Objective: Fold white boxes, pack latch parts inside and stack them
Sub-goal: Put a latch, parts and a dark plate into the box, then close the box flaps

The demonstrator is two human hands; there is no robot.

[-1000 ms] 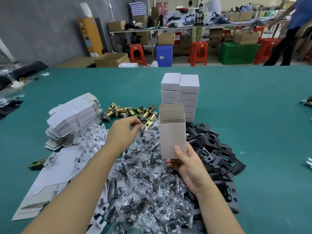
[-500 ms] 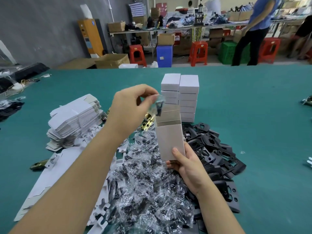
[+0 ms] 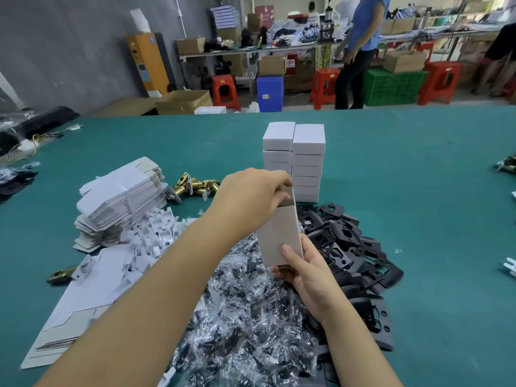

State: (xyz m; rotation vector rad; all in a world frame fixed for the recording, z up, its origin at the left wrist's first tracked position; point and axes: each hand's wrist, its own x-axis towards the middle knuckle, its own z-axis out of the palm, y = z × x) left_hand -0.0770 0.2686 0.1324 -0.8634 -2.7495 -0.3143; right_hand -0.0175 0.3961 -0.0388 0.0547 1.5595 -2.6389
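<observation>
My right hand [image 3: 307,272] grips the bottom of an upright white box [image 3: 279,233], thumb across its front face. My left hand [image 3: 251,196] is at the box's open top, fingers curled down into the mouth; the small plastic bag it carries is hidden under the fingers. Just behind stand two columns of closed white boxes [image 3: 307,152]. A heap of small clear bags with dark parts [image 3: 245,308] lies under my hands. Black latch plates [image 3: 349,241] are piled to the right. Brass latches [image 3: 195,185] lie behind my left hand.
Flat box blanks [image 3: 120,196] are stacked at the left, with white card inserts [image 3: 156,233] and larger flat sheets [image 3: 92,289] in front. A single brass latch [image 3: 60,275] lies at the sheets' edge. Green table [image 3: 418,219]. A person [image 3: 360,37] walks beyond the table.
My left hand picked a small bag from the heap, lifted it, and now has come down onto the box's open top. The right hand kept holding the box upright.
</observation>
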